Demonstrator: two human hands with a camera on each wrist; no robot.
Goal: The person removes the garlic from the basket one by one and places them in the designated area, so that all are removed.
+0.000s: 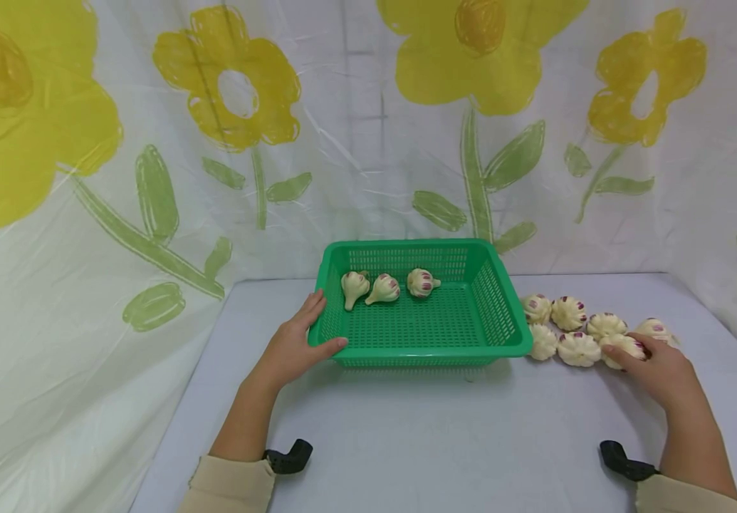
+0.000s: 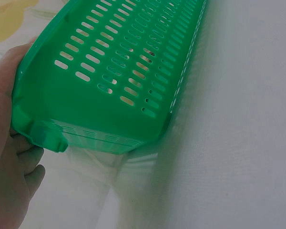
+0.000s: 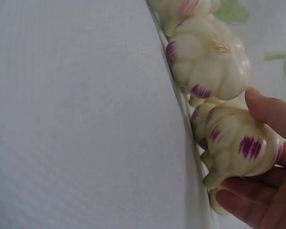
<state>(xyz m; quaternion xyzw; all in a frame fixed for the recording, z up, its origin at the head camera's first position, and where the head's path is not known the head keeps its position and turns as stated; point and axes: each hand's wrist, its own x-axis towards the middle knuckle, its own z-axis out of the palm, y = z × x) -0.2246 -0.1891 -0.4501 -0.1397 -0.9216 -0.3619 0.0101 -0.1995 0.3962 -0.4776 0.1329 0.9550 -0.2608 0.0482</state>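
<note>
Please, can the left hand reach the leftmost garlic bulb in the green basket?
Probably yes: the green basket is open above and nothing covers the leftmost garlic bulb, but the left hand would likely release the basket first.

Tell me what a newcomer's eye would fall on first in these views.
The bright green basket stands out first, near the centre of the head view, with three garlic bulbs inside and the left hand gripping its left side. To its right lies a purple-streaked garlic cluster, where the right hand holds one bulb. Behind, large yellow flowers pattern the white backdrop.
</note>
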